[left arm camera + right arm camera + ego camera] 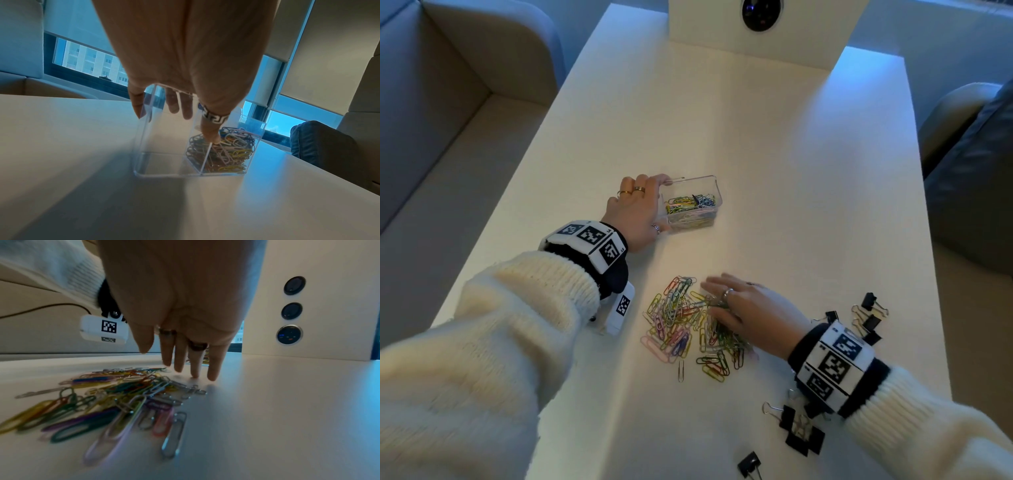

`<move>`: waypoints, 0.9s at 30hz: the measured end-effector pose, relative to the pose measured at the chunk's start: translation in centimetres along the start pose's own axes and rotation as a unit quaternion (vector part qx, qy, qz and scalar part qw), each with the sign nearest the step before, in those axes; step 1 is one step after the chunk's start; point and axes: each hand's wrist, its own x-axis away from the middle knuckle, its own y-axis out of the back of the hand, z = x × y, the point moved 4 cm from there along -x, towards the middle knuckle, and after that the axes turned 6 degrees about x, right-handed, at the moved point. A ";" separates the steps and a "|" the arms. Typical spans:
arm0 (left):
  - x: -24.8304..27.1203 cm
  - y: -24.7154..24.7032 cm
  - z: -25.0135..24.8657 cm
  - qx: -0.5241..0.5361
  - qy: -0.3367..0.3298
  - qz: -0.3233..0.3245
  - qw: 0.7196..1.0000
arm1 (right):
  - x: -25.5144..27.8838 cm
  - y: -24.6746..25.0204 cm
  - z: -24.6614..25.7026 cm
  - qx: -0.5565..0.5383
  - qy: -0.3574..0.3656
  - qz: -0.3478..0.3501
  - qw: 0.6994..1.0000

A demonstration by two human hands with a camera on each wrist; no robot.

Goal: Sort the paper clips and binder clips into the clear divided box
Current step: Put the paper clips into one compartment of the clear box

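Note:
The clear divided box [709, 179] stands mid-table. My left hand [650, 205] grips its left end, fingers over the far wall and thumb inside by the divider [205, 155]. Coloured paper clips [230, 151] fill the right compartment; the left compartment [164, 155] holds nothing. A loose pile of paper clips [678, 318] lies nearer me. My right hand [717, 294] lies over the pile's right side with straight fingers [212, 376] touching the table and holding nothing. Black binder clips [869, 313] lie right of that wrist, with more [799, 430] near the front edge.
The white table [756, 137] stretches beyond the box to an upright white panel [709, 27] with round dark lenses [289, 334]. A pale sofa [448, 102] flanks the left side and a dark cushion [976, 171] the right. One binder clip [750, 464] lies at the near edge.

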 end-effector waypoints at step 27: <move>0.0 -0.2 0.1 -0.004 0.012 -0.009 1.000 | -3.8 0.0 1.3 -0.085 -0.050 -0.001 0.995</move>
